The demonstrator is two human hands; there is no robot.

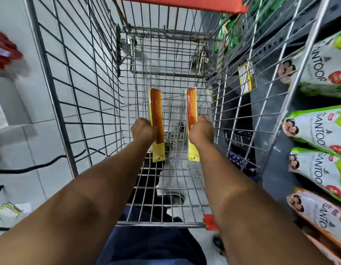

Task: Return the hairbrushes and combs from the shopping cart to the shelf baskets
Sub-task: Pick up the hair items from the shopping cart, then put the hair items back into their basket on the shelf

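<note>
Both my arms reach down into a wire shopping cart (56, 104). My left hand (143, 131) is closed around an orange comb on a yellow card (156, 111), held upright with its top pointing away from me. My right hand (202, 131) grips a second orange comb on a yellow card (191, 106) the same way. The two combs stand side by side above the cart's wire floor (177, 180). No other brushes or combs show in the cart. No shelf basket for combs is in view.
A dark shelf unit on the right holds green and white Santoor soap packs (316, 129) and yellow price tags (247, 77). Red packets (5, 52) hang at the left. A black cable (32, 167) runs over the white tiled floor. The cart's red handle (183, 2) is at the far end.
</note>
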